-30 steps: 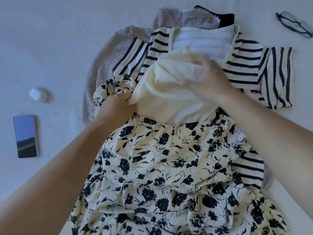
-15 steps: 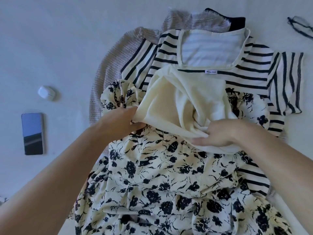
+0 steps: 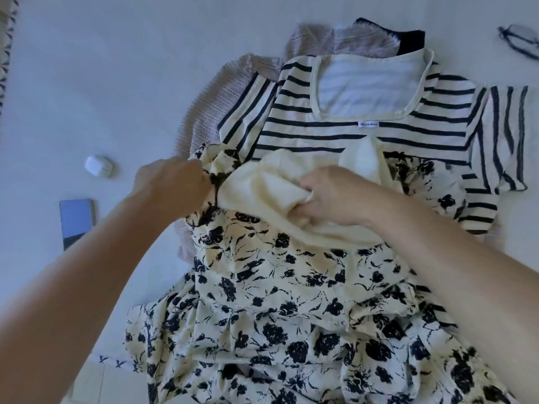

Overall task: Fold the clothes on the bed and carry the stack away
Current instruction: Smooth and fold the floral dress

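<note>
A floral dress (image 3: 291,290) is being handled on the white bed (image 3: 116,68), lying over a striped top (image 3: 379,132) that is itself spread on a pale knit garment (image 3: 213,112). The gathered upper left corner of the dress is being gripped by the left hand (image 3: 172,185), its fingers curled into the printed cloth. The plain cream lining (image 3: 262,191) at the dress top is being bunched by the right hand (image 3: 335,196), fingers closed round a fold of it. A dark garment (image 3: 411,39) is showing at the far edge of the pile. A white earbud case (image 3: 98,166) and a phone (image 3: 76,221) are lying left of the clothes, well apart from them. Near the top right corner, what appears to be a pair of glasses (image 3: 522,43) is lying, blurred.
</note>
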